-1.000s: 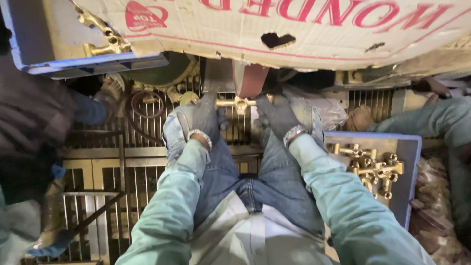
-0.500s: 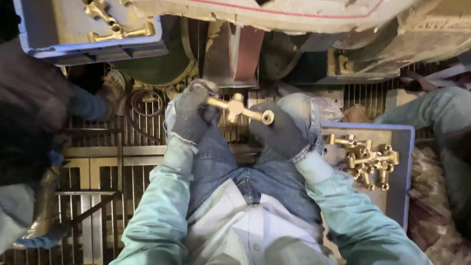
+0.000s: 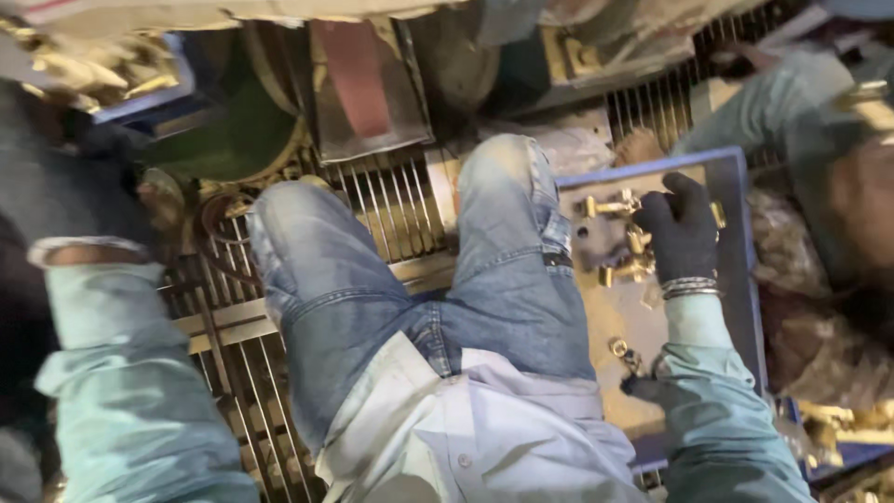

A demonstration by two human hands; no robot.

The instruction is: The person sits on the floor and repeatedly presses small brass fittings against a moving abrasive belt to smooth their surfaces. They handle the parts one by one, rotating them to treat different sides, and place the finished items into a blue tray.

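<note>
My right hand [image 3: 684, 228], in a dark glove, is down in the blue tray [image 3: 736, 177] at the right of the frame, fingers curled over the heap of brass fittings [image 3: 619, 237] there; I judge it is closing on one, though the glove hides which. My left hand is out of sight: only its pale green sleeve [image 3: 112, 373] shows at the lower left, with a blurred dark shape above the cuff, so I cannot tell whether it is spread or clenched. To do this well I should take one fitting cleanly by its body and lift it clear of its neighbours. My knees [image 3: 503, 177] sit mid-frame over a metal grate [image 3: 382, 205]. A small ring [image 3: 618, 346] lies lower in the tray. Another person's sleeve [image 3: 745, 112] shows at the upper right.
</note>
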